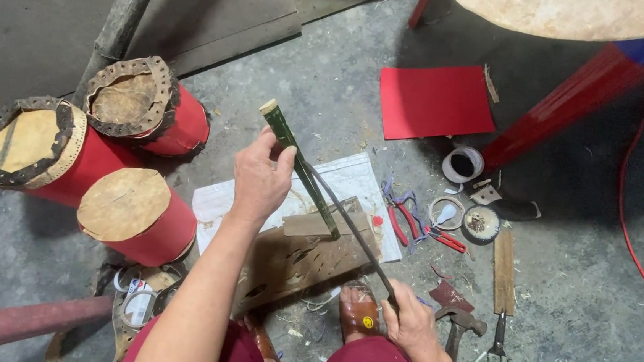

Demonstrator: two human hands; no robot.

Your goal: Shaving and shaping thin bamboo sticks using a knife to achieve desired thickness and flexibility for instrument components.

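Right hand [412, 324] clamps the dark blade's [349, 225] handle; left hand [259, 180] grips the green bamboo stick [300, 168], propped on the wooden board [296, 262].

Green bamboo stick [300, 168], glossy-skinned with a pale cut end, gripped in the left hand [259, 180]; dark, dull metal blade [352, 233] in the right hand [410, 326]. Beneath, a scarred, rough wooden board [300, 260] on crinkled white paper [353, 177]. Matt red drums [139, 216] topped with tan, mottled hide. Smooth red card sheet [435, 102], red plastic-handled pliers [410, 222], steel scissors [495, 359] on gritty grey concrete floor [582, 286].
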